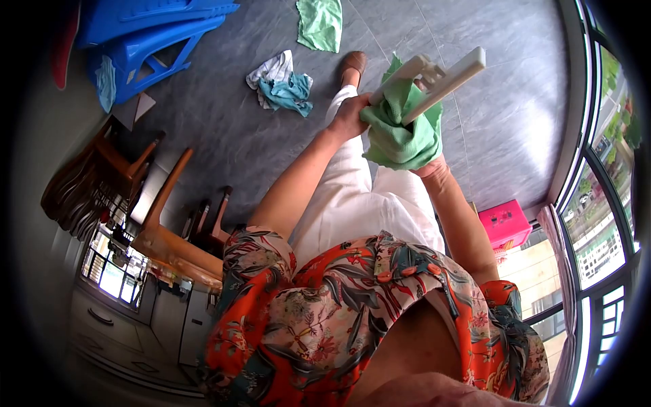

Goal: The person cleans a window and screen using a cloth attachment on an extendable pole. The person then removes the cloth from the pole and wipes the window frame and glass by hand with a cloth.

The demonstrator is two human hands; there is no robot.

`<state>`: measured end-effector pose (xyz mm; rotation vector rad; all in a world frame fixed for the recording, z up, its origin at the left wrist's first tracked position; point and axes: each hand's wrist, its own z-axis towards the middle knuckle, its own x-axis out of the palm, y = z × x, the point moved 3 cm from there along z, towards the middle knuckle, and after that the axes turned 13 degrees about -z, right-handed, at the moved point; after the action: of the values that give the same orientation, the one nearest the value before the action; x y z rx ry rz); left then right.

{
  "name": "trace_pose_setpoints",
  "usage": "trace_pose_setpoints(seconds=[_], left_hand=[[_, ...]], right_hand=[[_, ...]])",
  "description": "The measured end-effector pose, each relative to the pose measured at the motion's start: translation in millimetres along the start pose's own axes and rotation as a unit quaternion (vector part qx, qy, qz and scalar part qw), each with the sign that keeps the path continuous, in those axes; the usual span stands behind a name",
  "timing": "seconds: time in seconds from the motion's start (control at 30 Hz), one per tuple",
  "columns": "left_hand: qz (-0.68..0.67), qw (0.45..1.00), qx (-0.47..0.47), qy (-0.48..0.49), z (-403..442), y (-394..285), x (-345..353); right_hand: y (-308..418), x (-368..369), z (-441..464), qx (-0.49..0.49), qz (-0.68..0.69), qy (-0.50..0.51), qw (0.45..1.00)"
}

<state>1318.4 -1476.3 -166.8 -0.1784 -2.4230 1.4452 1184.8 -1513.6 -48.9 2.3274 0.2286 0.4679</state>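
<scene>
In front of my legs is a white plastic frame with two bars, tilted up to the right. A green cloth is draped around its lower part and bunched between the bars. My left hand is closed around the near end of the left bar, at the cloth's edge. Beneath the cloth on the right, my right hand grips it from below; its fingers are mostly hidden by the fabric.
Another green cloth lies on the grey tiled floor, near a blue and white cloth pile. Blue plastic stools stand upper left, wooden chairs on the left. A pink box sits right, by the windows.
</scene>
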Motion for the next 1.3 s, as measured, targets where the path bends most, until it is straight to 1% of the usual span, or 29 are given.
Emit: trace_pose_setpoints(seconds=[0.03,0.07,0.13,0.2,0.23,0.27,0.3,0.33,0.4,0.43,0.47,0.5,0.53,0.57,0.63,0.73,0.77,0.8,0.87,0.9,0.93,0.97,1.0,1.03,1.07,1.13,1.17,1.2,1.3], left_hand=[[0.005,1.0,-0.004,-0.01,-1,14,0],[0.011,1.0,-0.006,-0.019,1,28,-2],[0.002,0.999,-0.007,-0.049,3,42,-11],[0.056,0.991,-0.083,-0.088,5,36,-31],[0.082,0.983,-0.122,-0.108,6,29,-42],[0.084,0.975,-0.176,-0.108,5,0,-49],[0.153,0.97,-0.144,-0.121,4,15,-63],[0.139,0.958,-0.231,-0.095,3,11,-72],[0.004,0.938,-0.34,-0.075,-13,32,-95],[-0.116,0.923,-0.359,-0.079,-26,58,-107],[-0.091,0.915,-0.386,-0.071,-37,59,-115],[-0.124,0.903,-0.402,-0.086,-51,64,-121],[-0.156,0.89,-0.417,-0.101,-67,74,-126],[-0.187,0.875,-0.431,-0.116,-82,85,-132],[-0.196,0.872,-0.421,-0.155,-103,106,-144],[-0.188,0.864,-0.423,-0.197,-114,114,-156],[-0.183,0.861,-0.426,-0.209,-115,113,-156],[-0.143,0.866,-0.43,-0.21,-112,113,-159],[-0.056,0.888,-0.41,-0.202,-100,122,-165],[-0.012,0.896,-0.398,-0.198,-95,126,-168],[0.086,0.871,-0.438,-0.202,-85,110,-165],[0.205,0.883,-0.386,-0.173,-82,121,-173],[0.322,0.878,-0.326,-0.14,-76,134,-182],[0.433,0.857,-0.261,-0.105,-68,143,-190],[0.399,0.847,-0.337,-0.097,-61,144,-198],[0.402,0.838,-0.359,-0.09,-53,135,-216],[0.405,0.832,-0.369,-0.088,-49,130,-226],[0.429,0.82,-0.357,-0.127,-45,123,-236],[0.495,0.776,-0.357,-0.157,-15,71,-251]], right_hand=[[-9,0,0,0.075,0.181,-0.013,0.98],[-17,1,0,0.146,0.355,-0.024,0.923],[-34,-10,-3,0.152,0.362,-0.007,0.92],[-39,-24,-8,0.164,0.346,0.008,0.924],[-52,-33,-8,0.158,0.295,-0.02,0.942],[-46,-34,-13,0.172,0.344,-0.007,0.923],[-41,-35,-19,0.185,0.392,0.005,0.901],[-52,-43,-22,0.177,0.392,-0.019,0.903],[-72,-55,-31,0.172,0.383,-0.048,0.906],[-77,-59,-35,0.173,0.376,-0.054,0.909],[-77,-60,-41,0.182,0.389,-0.051,0.901],[-77,-59,-45,0.192,0.403,-0.048,0.894],[-78,-58,-49,0.204,0.409,-0.068,0.887],[-76,-55,-49,0.21,0.415,-0.057,0.883],[-70,-52,-49,0.22,0.427,-0.037,0.876],[-74,-53,-46,0.22,0.403,-0.032,0.888],[-75,-57,-42,0.144,0.183,-0.035,0.972],[-79,-58,-40,0.059,-0.049,-0.037,0.996],[-83,-58,-41,0.002,-0.21,-0.036,0.977],[-87,-61,-41,0.031,-0.141,-0.036,0.989],[-86,-61,-42,0.074,-0.028,-0.031,0.996],[-82,-60,-41,0.118,0.085,-0.035,0.989],[-74,-59,-43,0.172,0.238,-0.034,0.955],[-69,-56,-45,0.222,0.386,-0.031,0.895],[-69,-56,-46,0.221,0.394,-0.028,0.892],[-73,-60,-48,0.216,0.411,-0.022,0.885],[-79,-62,-50,0.213,0.398,-0.028,0.892],[-87,-65,-51,0.208,0.386,-0.031,0.898],[-95,-66,-48,0.176,0.355,-0.013,0.918]])
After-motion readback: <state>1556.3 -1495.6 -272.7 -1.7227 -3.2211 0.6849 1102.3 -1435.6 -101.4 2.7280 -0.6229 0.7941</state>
